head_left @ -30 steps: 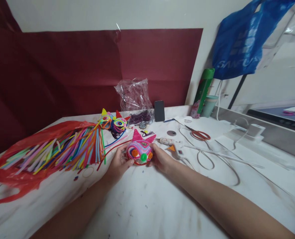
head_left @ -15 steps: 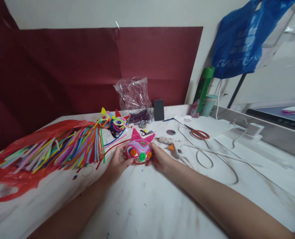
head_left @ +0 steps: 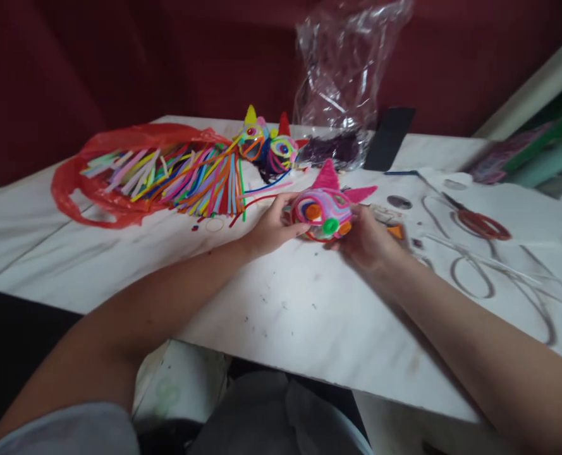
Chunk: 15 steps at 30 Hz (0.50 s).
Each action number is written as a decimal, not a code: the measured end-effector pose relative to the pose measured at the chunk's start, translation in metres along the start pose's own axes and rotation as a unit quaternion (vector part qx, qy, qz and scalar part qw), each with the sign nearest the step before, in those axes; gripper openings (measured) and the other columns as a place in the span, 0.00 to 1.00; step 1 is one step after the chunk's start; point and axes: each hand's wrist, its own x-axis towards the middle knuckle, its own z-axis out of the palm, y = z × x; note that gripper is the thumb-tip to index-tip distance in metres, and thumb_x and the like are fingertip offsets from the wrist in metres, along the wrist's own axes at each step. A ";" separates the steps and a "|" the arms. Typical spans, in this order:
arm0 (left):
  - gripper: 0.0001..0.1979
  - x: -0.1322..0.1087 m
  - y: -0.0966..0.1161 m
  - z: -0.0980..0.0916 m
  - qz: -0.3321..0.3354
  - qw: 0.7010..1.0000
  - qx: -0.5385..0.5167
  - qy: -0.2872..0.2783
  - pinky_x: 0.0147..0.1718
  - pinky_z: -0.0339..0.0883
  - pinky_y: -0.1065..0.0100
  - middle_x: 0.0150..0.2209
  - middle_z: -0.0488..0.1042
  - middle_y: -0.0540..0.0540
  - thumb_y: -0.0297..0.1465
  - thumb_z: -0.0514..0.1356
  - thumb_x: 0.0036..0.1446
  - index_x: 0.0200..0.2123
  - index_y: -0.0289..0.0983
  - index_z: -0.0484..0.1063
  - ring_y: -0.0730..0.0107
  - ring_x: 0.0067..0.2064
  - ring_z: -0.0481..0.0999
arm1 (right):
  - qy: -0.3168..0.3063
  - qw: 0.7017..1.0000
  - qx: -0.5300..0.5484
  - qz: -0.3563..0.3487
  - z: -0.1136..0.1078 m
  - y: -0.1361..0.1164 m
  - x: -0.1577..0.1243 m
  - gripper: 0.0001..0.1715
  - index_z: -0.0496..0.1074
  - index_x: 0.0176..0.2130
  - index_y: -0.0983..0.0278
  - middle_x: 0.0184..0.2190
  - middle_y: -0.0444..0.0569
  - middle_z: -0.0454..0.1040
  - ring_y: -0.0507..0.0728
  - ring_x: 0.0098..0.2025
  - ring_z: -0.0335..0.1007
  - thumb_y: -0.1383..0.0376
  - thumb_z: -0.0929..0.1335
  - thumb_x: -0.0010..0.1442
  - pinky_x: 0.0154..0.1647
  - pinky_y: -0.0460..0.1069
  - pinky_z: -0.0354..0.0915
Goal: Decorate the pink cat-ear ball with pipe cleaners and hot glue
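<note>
Between my two hands, near the middle of the table, is a round craft head [head_left: 322, 205] wrapped in pink, purple and multicoloured pipe cleaners. It has two pointed pink ears, orange discs and a green disc on its front. My left hand [head_left: 279, 226] grips it on the left, thumb across the lower front. Closed against its right side is my right hand [head_left: 366, 239], its fingertips partly hidden. Behind stand two similar heads, one with a yellow ear [head_left: 252, 140] and one dark blue with red ears [head_left: 281, 155].
Left, a red plastic bag [head_left: 105, 218] lies under many pipe cleaners [head_left: 190, 180]. A clear bag [head_left: 340, 88] and a black phone [head_left: 389, 139] stand at the back. Scissors [head_left: 484, 224], a glue gun with an orange tip [head_left: 395, 231] and looping cables [head_left: 475, 287] lie on the right.
My view has tilted downward and turned left, bringing the table's front edge and my lap into sight. Both hands keep hold of the craft head, which appears slightly tilted in the picture.
</note>
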 end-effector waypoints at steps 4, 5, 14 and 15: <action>0.29 -0.001 -0.004 0.003 0.016 1.000 0.005 -0.008 0.47 0.68 0.58 0.53 0.70 0.41 0.32 0.68 0.47 0.52 0.39 0.63 0.57 0.51 0.73 | 0.005 0.999 -0.047 -0.002 -0.003 -0.001 -0.002 0.17 0.72 0.36 0.63 0.23 0.47 0.74 0.54 0.21 0.68 0.59 0.58 0.63 0.18 0.48 0.65; 0.29 -0.001 -0.004 0.004 0.021 1.000 0.006 -0.010 0.48 0.68 0.58 0.54 0.70 0.41 0.31 0.69 0.47 0.52 0.39 0.64 0.56 0.52 0.72 | 0.000 0.998 -0.058 -0.004 -0.004 -0.001 -0.002 0.18 0.72 0.36 0.63 0.24 0.48 0.74 0.55 0.22 0.69 0.59 0.57 0.64 0.19 0.48 0.65; 0.26 -0.003 0.006 0.009 0.002 1.000 -0.007 -0.003 0.51 0.68 0.58 0.54 0.70 0.40 0.26 0.67 0.48 0.50 0.37 0.63 0.59 0.53 0.72 | 0.034 0.995 -0.095 0.003 -0.001 -0.001 0.000 0.17 0.74 0.35 0.60 0.25 0.49 0.76 0.57 0.22 0.69 0.57 0.60 0.57 0.18 0.49 0.66; 0.26 -0.004 0.009 0.009 0.002 1.000 -0.002 -0.001 0.51 0.68 0.59 0.54 0.70 0.40 0.25 0.67 0.48 0.50 0.37 0.63 0.60 0.53 0.72 | 0.034 0.995 -0.098 0.001 0.000 -0.002 -0.001 0.17 0.74 0.34 0.60 0.25 0.50 0.76 0.57 0.22 0.69 0.57 0.60 0.56 0.17 0.49 0.66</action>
